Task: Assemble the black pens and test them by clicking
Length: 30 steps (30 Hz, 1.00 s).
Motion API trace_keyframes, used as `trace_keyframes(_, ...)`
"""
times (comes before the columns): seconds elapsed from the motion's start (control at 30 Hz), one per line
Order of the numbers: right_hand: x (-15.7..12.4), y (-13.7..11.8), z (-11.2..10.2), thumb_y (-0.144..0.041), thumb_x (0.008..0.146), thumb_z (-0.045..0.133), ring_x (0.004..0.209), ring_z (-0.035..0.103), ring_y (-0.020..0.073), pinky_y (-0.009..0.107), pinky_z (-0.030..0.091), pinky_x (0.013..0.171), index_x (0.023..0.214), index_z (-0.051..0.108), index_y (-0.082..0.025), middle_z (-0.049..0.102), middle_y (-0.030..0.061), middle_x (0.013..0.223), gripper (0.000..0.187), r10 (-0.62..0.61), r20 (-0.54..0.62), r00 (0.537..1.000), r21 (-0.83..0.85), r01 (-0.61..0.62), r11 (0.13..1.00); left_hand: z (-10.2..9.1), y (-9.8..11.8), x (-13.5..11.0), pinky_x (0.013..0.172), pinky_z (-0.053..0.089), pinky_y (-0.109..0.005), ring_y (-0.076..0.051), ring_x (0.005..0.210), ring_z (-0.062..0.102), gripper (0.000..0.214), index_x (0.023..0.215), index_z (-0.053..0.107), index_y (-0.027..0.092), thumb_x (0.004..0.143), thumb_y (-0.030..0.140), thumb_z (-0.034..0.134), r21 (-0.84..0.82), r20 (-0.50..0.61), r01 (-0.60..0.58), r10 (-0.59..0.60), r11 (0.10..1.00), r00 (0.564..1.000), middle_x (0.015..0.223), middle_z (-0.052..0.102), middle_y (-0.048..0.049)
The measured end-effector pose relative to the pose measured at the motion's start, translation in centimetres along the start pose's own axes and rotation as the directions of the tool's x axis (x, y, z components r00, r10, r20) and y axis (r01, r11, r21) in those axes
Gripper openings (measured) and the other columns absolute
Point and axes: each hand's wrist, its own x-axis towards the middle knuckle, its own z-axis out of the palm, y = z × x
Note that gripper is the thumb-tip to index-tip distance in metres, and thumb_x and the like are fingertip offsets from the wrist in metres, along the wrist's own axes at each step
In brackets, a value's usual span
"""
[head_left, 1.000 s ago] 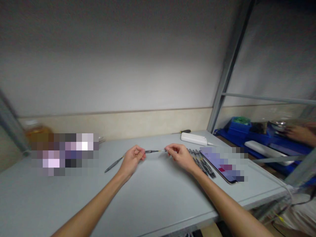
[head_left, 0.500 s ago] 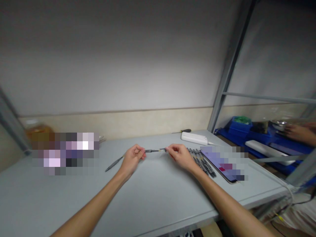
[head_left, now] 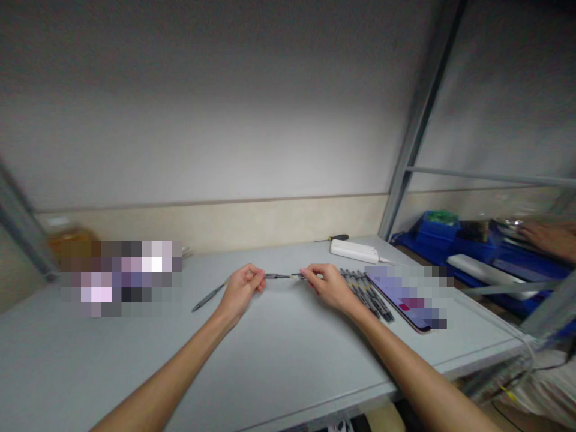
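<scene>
A thin grey pen [head_left: 278,276] spans the gap between my hands, level above the table. My left hand [head_left: 246,287] is closed, with thumb and fingers pinching the pen's left end. At the other end, my right hand [head_left: 324,282] pinches its dark tip part; the fingers hide how that part joins the rest. Another grey pen [head_left: 207,298] lies on the table just left of my left hand, partly behind it. Beside my right wrist, several grey pens [head_left: 369,294] lie side by side in a row.
Right of the row lies a phone [head_left: 396,297], partly blurred out. A white power strip [head_left: 354,251] and a screwdriver [head_left: 337,238] lie at the back. Pixelated items [head_left: 130,279] stand at left. Beyond the metal post, another person's hand [head_left: 549,240] is over blue trays [head_left: 436,231].
My right hand has shifted very slightly, and the pen's parts between my hands lie more in line. The other person's hand at far right has moved.
</scene>
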Motion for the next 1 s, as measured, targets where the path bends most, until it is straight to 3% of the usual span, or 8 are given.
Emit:
trace_keyframes(0.1, -0.01, -0.06, 0.09, -0.041, 0.087, 0.039, 0.048, 0.040, 0.0102, 0.022, 0.030, 0.050, 0.048, 0.052, -0.015, 0.040, -0.0024, 0.044, 0.048, 0.001, 0.006, 1.000, -0.064, -0.001, 0.998, 0.11, 0.02, -0.04, 0.051, 0.035, -0.020, -0.007, 0.049, 0.047, 0.030, 0.066, 0.052, 0.015, 0.067, 0.041, 0.066, -0.001, 0.014, 0.019, -0.019, 1.000, 1.000, 0.054, 0.057, 0.0018)
trace_keyframes(0.2, -0.04, 0.15, 0.16, -0.039, 0.082, 0.050, 0.057, 0.049, 0.0115, 0.021, 0.034, 0.052, 0.080, 0.063, -0.015, 0.053, -0.0010, 0.060, 0.028, -0.058, -0.021, 0.998, -0.024, 0.057, 0.998, 0.13, 0.10, 0.01, 0.049, 0.034, -0.020, -0.006, 0.047, 0.046, 0.031, 0.065, 0.051, 0.015, 0.065, 0.041, 0.067, -0.021, 0.002, 0.037, -0.037, 0.999, 0.999, 0.052, 0.056, 0.0027)
trace_keyframes(0.3, -0.15, 0.35, 0.17, -0.030, 0.073, 0.065, 0.065, 0.054, 0.0122, 0.021, 0.039, 0.055, 0.106, 0.060, -0.018, 0.061, 0.0014, 0.077, 0.035, -0.142, -0.027, 0.990, -0.009, 0.142, 0.990, 0.17, 0.31, 0.00, 0.047, 0.033, -0.019, -0.005, 0.044, 0.044, 0.034, 0.064, 0.049, 0.015, 0.062, 0.042, 0.069, -0.074, -0.023, 0.095, -0.097, 0.993, 0.995, 0.050, 0.053, 0.0041)
trace_keyframes(0.4, -0.26, 0.36, 0.17, -0.025, 0.075, 0.062, 0.068, 0.056, 0.0135, 0.023, 0.041, 0.060, 0.095, 0.066, -0.018, 0.065, 0.0045, 0.080, 0.021, -0.224, 0.000, 0.975, -0.087, 0.223, 0.971, 0.30, 0.66, -0.17, 0.044, 0.030, -0.018, -0.004, 0.042, 0.040, 0.037, 0.062, 0.046, 0.015, 0.058, 0.043, 0.071, -0.128, -0.034, 0.197, -0.203, 0.972, 0.979, 0.048, 0.050, 0.0055)
trace_keyframes(0.5, -0.31, 0.29, 0.21, -0.025, 0.079, 0.059, 0.066, 0.056, 0.0146, 0.025, 0.040, 0.062, 0.089, 0.068, -0.017, 0.067, 0.0059, 0.076, 0.016, -0.223, -0.013, 0.975, -0.154, 0.218, 0.964, 0.41, 0.85, -0.35, 0.043, 0.029, -0.019, -0.004, 0.040, 0.038, 0.039, 0.061, 0.044, 0.016, 0.056, 0.042, 0.072, -0.143, -0.009, 0.254, -0.258, 0.957, 0.966, 0.046, 0.047, 0.0062)
trace_keyframes(0.77, -0.32, 0.13, 0.19, -0.032, 0.083, 0.050, 0.056, 0.048, 0.0127, 0.024, 0.032, 0.056, 0.078, 0.068, -0.015, 0.059, 0.0024, 0.059, 0.026, -0.078, 0.082, 0.994, -0.220, 0.095, 0.971, 0.11, 0.25, -0.25, 0.048, 0.033, -0.021, -0.007, 0.045, 0.045, 0.029, 0.065, 0.047, 0.016, 0.067, 0.040, 0.063, 0.092, 0.023, 0.051, -0.054, 0.994, 0.998, 0.052, 0.054, 0.0027)
trace_keyframes(1.0, 0.04, 0.74, 0.03, -0.040, 0.084, 0.044, 0.053, 0.037, 0.0097, 0.022, 0.024, 0.050, 0.068, 0.062, -0.013, 0.044, -0.0029, 0.054, 0.035, 0.004, 0.167, 0.986, -0.050, 0.005, 0.999, 0.18, 0.99, -0.45, 0.051, 0.033, -0.021, -0.008, 0.050, 0.044, 0.021, 0.064, 0.047, 0.017, 0.075, 0.033, 0.055, 0.286, 0.034, -0.110, 0.105, 0.952, 0.994, 0.054, 0.053, 0.0029)
